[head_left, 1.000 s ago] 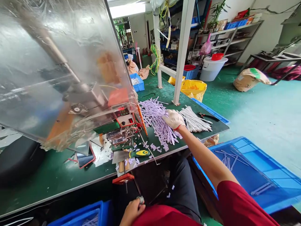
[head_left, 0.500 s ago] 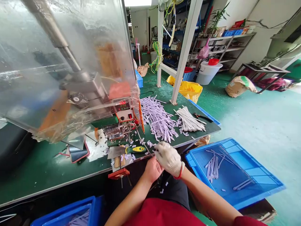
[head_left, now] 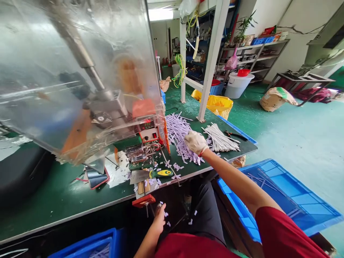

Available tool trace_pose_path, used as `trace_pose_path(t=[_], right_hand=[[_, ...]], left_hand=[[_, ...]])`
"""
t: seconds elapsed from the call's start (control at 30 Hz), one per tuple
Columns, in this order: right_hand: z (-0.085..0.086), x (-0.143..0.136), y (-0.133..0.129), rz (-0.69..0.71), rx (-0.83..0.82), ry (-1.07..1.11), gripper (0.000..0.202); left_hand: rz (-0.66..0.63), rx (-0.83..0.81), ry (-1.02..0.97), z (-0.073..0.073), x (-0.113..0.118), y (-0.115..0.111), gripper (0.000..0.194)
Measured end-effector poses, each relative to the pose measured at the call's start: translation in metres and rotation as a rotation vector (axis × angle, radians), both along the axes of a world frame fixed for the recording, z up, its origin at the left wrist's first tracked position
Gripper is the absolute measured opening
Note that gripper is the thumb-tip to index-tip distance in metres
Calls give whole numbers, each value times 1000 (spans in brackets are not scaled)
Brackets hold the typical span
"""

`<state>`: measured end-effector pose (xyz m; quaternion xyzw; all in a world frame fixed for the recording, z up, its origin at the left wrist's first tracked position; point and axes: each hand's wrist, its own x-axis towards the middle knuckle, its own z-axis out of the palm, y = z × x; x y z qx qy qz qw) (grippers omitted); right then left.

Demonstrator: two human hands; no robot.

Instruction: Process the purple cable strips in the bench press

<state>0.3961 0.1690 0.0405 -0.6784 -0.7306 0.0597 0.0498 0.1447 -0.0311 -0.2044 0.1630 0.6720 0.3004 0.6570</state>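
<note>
My right hand (head_left: 195, 142), in a white knit glove, rests on the pile of thin lilac strips (head_left: 178, 130) with its fingers curled down. What its fingertips pinch is hidden beneath the glove. Low in front of the bench edge, my bare left hand (head_left: 159, 219) is closed, with a small greyish bit showing at the thumb; I cannot make out what it is. Just above it sits a red clamp block (head_left: 143, 201). A scraper with a green-yellow handle (head_left: 161, 173) lies on the bench near small lilac offcuts (head_left: 177, 166).
Behind a clear plastic guard (head_left: 113, 43) stands a press with a red control box (head_left: 149, 134). White strips (head_left: 221, 138) and pliers (head_left: 236, 135) lie at the right. Blue crates (head_left: 279, 193) flank me, one lower left (head_left: 88, 245). A phone (head_left: 97, 178) lies on the bench.
My hands were together at the bench edge and have parted. The right reached forward to the lilac pile; the left dropped down and left. The view shifted slightly.
</note>
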Motion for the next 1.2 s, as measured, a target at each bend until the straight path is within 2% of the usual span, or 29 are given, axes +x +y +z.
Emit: trace_pose_path(t=[0.1, 0.13, 0.17, 0.2, 0.3, 0.37, 0.43, 0.5, 0.6, 0.7, 0.83, 1.0, 1.2], right_hand=[[8, 0, -16, -6, 325, 235, 35], [12, -3, -26, -22, 398, 378, 34], [15, -8, -37, -38, 405, 542, 34], [18, -17, -49, -55, 335, 717, 35], [14, -62, -83, 11, -210, 1192, 38], [3, -102, -97, 66, -494, 1360, 39], [-11, -139, -99, 85, -625, 1412, 41], [-23, -166, -93, 67, -658, 1413, 41], [-34, -186, -79, 19, -655, 1412, 36], [-38, -191, -71, -1, -667, 1414, 33], [-41, -192, -68, -21, -701, 1397, 32], [-47, -194, -62, -34, -744, 1437, 31], [-47, -193, -61, -55, -753, 1443, 30]], left_hand=[[-65, 127, 155, -7, -14, -4, 34], [-95, 166, 182, -7, -20, -7, 33], [-129, 198, 199, -6, -27, -10, 30], [-163, 226, 211, -5, -34, -15, 27], [-221, 277, 267, -1, -58, -35, 19], [-218, 290, 311, 1, -75, -51, 18], [-207, 294, 325, 2, -92, -66, 17], [-174, 316, 320, 3, -107, -77, 20], [-46, 378, 329, 8, -129, -83, 26], [76, 423, 360, 20, -148, -79, 29], [130, 440, 325, 44, -162, -64, 32], [90, 468, 322, 74, -157, -53, 37], [22, 479, 443, 107, -148, -49, 51]])
